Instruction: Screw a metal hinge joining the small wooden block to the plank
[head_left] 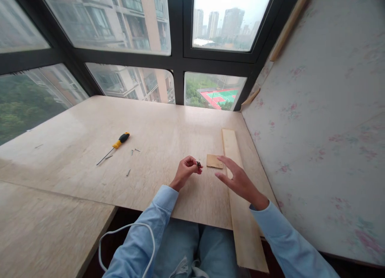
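the left hand (184, 171) pinches a small dark piece (198, 164), likely for fine control; the right hand (237, 179), fingers apart, hovers at a wooden square (213, 161), seemingly kept within reach beside a plank (242, 222).

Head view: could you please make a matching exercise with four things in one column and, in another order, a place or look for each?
1. screwdriver
2. small wooden piece
3. long board
4. small dark piece

A. runs past the near edge of the table
B. pinched in the left hand
C. flat and squarish
D. black and yellow handle

Pairs: 1-D, 2-C, 3-A, 4-B
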Action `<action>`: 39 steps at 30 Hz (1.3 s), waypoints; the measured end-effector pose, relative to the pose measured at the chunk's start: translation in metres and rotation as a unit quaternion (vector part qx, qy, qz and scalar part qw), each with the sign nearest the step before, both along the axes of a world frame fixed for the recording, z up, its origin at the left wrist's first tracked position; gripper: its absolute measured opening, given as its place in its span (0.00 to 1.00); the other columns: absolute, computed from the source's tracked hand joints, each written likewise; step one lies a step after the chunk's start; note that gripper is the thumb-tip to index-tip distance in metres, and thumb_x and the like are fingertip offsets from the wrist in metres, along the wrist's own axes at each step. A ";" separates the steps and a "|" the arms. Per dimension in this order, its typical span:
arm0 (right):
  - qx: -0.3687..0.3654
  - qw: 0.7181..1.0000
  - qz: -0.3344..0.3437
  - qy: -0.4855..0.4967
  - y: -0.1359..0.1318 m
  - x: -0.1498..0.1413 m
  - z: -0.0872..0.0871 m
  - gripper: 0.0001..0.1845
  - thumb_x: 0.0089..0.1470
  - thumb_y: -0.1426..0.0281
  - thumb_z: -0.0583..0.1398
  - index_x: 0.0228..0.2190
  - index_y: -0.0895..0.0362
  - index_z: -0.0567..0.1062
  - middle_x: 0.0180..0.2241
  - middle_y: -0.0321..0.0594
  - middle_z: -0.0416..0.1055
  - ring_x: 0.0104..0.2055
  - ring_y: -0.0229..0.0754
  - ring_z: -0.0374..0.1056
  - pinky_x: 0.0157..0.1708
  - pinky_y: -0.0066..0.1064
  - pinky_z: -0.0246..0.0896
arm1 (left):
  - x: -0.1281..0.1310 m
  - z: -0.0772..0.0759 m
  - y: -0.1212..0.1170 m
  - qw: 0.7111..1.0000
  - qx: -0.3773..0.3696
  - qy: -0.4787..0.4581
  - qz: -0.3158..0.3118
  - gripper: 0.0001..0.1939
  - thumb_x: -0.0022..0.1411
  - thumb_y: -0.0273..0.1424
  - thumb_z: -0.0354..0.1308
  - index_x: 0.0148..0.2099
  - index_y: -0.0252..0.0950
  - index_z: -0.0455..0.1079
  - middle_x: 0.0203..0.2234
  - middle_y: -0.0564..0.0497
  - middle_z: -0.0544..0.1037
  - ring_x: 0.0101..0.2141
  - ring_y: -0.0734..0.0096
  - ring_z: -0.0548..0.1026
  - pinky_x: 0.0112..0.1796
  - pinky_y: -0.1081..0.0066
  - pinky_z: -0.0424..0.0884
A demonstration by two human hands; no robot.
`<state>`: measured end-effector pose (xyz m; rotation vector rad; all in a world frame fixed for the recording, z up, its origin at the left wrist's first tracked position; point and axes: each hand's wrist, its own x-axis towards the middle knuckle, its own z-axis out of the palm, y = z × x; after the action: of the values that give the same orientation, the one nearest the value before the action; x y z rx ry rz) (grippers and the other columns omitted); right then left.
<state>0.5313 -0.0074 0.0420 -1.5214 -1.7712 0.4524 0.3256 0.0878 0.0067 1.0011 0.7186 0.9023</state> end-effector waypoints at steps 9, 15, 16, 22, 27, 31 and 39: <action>-0.015 0.994 0.001 0.105 0.036 -0.034 -0.010 0.14 0.58 0.58 0.62 0.40 0.54 0.80 0.38 0.45 0.80 0.39 0.48 0.75 0.38 0.39 0.70 | 0.026 -0.010 -0.007 0.998 0.038 0.033 0.049 0.12 0.46 0.32 0.71 0.31 0.34 0.71 0.25 0.52 0.78 0.28 0.70 0.77 0.34 0.69 0.76; -0.017 0.982 -0.029 0.188 0.043 -0.028 -0.028 0.20 0.60 0.54 0.58 0.43 0.54 0.80 0.46 0.47 0.77 0.39 0.48 0.75 0.38 0.40 0.72 | 0.025 -0.014 -0.006 0.999 0.036 0.025 0.026 0.15 0.49 0.38 0.72 0.35 0.33 0.78 0.31 0.46 0.81 0.34 0.65 0.80 0.42 0.63 0.76; -0.027 0.977 -0.029 0.211 0.044 -0.028 -0.030 0.21 0.59 0.53 0.59 0.43 0.55 0.80 0.47 0.47 0.77 0.37 0.47 0.75 0.36 0.39 0.73 | 0.024 -0.015 -0.006 0.999 0.035 0.019 0.019 0.16 0.49 0.39 0.71 0.36 0.33 0.79 0.32 0.45 0.82 0.34 0.64 0.80 0.42 0.62 0.76; -0.072 0.944 -0.012 0.322 0.046 -0.025 -0.035 0.23 0.52 0.52 0.64 0.41 0.56 0.81 0.36 0.42 0.79 0.30 0.42 0.73 0.33 0.38 0.74 | 0.024 -0.017 -0.005 0.999 0.006 -0.031 -0.043 0.19 0.52 0.39 0.71 0.44 0.33 0.78 0.36 0.44 0.82 0.36 0.64 0.80 0.42 0.64 0.75; -0.084 0.934 -0.003 0.348 0.047 -0.021 -0.036 0.23 0.49 0.54 0.67 0.43 0.56 0.81 0.37 0.42 0.80 0.29 0.41 0.74 0.33 0.37 0.75 | 0.024 -0.017 -0.004 0.999 -0.002 -0.032 -0.020 0.20 0.48 0.36 0.74 0.41 0.33 0.76 0.34 0.46 0.81 0.31 0.69 0.78 0.35 0.68 0.74; -0.100 0.932 -0.022 0.348 0.047 -0.019 -0.041 0.24 0.47 0.53 0.68 0.41 0.57 0.81 0.33 0.42 0.80 0.29 0.43 0.76 0.33 0.38 0.76 | 0.025 -0.016 -0.006 0.998 0.046 0.025 0.021 0.18 0.49 0.38 0.73 0.39 0.33 0.77 0.33 0.46 0.81 0.30 0.68 0.77 0.32 0.69 0.74; -0.116 0.931 -0.037 0.345 0.048 -0.017 -0.045 0.24 0.47 0.51 0.67 0.38 0.58 0.82 0.31 0.43 0.80 0.31 0.47 0.78 0.35 0.41 0.78 | 0.027 -0.022 -0.009 0.984 0.152 0.090 0.035 0.12 0.56 0.40 0.67 0.39 0.37 0.81 0.38 0.45 0.81 0.35 0.65 0.78 0.35 0.67 0.76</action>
<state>0.5140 0.0402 -0.0026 -1.3417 -1.1317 1.0434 0.3525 0.0790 -0.0158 1.3488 0.7868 1.0104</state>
